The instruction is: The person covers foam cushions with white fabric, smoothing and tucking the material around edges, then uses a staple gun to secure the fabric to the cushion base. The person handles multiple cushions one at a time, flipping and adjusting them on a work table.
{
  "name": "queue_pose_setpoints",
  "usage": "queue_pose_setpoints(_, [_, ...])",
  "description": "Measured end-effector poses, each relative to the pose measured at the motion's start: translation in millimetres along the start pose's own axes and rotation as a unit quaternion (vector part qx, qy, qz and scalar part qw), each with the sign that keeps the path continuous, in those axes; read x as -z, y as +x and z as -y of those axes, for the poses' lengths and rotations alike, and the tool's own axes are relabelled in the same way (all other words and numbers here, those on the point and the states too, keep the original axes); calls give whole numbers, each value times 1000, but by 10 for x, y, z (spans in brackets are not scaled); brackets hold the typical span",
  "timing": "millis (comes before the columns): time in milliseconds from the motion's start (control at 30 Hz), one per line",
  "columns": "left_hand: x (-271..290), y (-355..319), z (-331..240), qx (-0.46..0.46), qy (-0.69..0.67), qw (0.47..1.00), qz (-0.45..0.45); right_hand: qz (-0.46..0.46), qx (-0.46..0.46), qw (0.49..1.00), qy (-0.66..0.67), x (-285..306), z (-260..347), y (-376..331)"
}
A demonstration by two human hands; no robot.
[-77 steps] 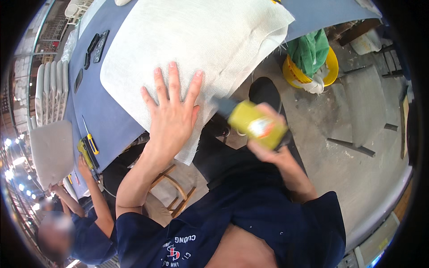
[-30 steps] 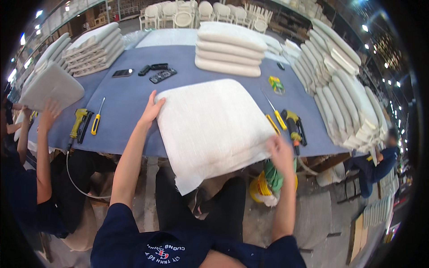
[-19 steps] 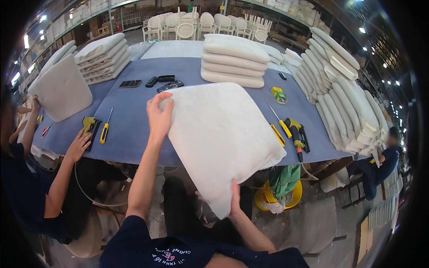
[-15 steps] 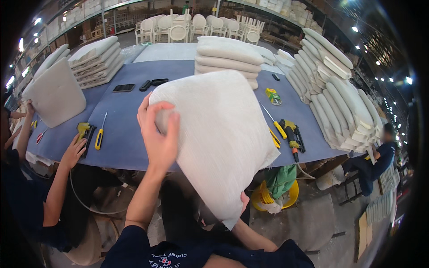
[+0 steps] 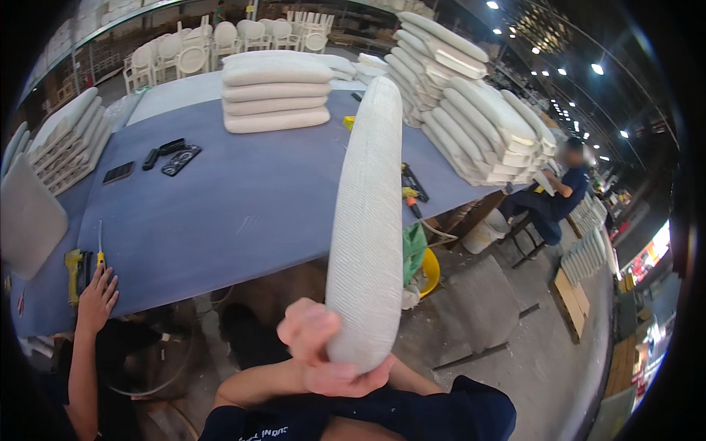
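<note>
A padded seat cushion in pale woven fabric (image 5: 368, 220) stands edge-on in front of me, its narrow side toward me. My left hand (image 5: 323, 353) is closed around its lower, near end, with the fingers slightly blurred. My right forearm reaches in from the right behind the cushion, which hides the right hand and its fingers. Beyond the cushion, a nail gun (image 5: 413, 184) lies on the blue-covered table (image 5: 220, 213), partly hidden.
Cushion stacks stand at the table's middle (image 5: 276, 95), right (image 5: 485, 125) and left (image 5: 70, 147). Phones (image 5: 181, 159) lie on the table. A co-worker's hand (image 5: 98, 298) rests by a screwdriver (image 5: 101, 259) and another nail gun (image 5: 75, 273). A yellow bucket (image 5: 430, 272) and chair (image 5: 482, 305) stand right.
The cushion has turned from its broad face to its edge. My left hand has moved from its upper left side down to the near end. The view has swung right.
</note>
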State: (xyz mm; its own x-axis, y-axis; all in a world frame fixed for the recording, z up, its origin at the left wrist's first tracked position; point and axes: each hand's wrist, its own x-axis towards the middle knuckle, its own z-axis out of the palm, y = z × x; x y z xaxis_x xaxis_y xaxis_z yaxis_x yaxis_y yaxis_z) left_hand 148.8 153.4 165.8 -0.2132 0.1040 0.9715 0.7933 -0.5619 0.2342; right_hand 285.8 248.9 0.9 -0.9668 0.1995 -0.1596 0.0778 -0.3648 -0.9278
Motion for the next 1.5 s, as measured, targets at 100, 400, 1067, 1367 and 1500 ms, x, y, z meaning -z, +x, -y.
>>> queue_pose_setpoints(100, [-409, -84, -157, -53, 25, 994, -93, 3, 9, 1000, -12, 62, 17, -298])
queue_pose_setpoints(400, [-591, -103, -361, -58, -20, 995, -76, -159, 60, 939, 299, 388, -370, -428])
queue_pose_setpoints(1067, [1340, 568, 1154, 71, 327, 941, -53, 118, 254, 913, -297, -94, 1299, 929])
queue_pose_setpoints(1367, [1983, -764, 1683, 303, 421, 829, 207, -331, 335, 649, -598, 501, 1019, 744])
queue_pose_setpoints(1500, [2066, -812, 1762, 296, 446, 821, 200, -357, 427, 622, -551, 674, 892, 1014])
